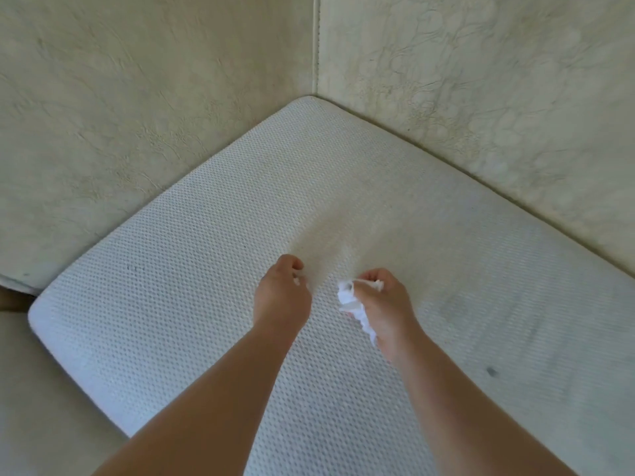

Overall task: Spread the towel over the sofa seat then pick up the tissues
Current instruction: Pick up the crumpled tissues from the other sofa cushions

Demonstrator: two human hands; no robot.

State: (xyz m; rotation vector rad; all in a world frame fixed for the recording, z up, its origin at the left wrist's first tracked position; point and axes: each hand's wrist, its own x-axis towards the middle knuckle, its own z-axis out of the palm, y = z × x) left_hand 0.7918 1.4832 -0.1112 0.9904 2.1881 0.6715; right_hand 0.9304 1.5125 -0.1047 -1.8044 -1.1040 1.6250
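Note:
A white, dimpled towel (192,255) lies spread flat over the sofa seat, reaching into the back corner. Over its middle, my right hand (385,304) is closed on crumpled white tissues (354,309), which bunch out of the fist on its left side. Just to the left, my left hand (281,293) is curled shut, with a small white scrap of tissue (299,280) showing at the fingertips. Both hands hover close above the towel, a short gap between them.
Cream, cracked leather sofa backrests (137,108) rise behind and to the right, meeting at a seam (316,46) in the corner. Bare sofa seat (41,389) shows at the lower left beyond the towel's rounded corner. A small dark spot (492,371) marks the towel at right.

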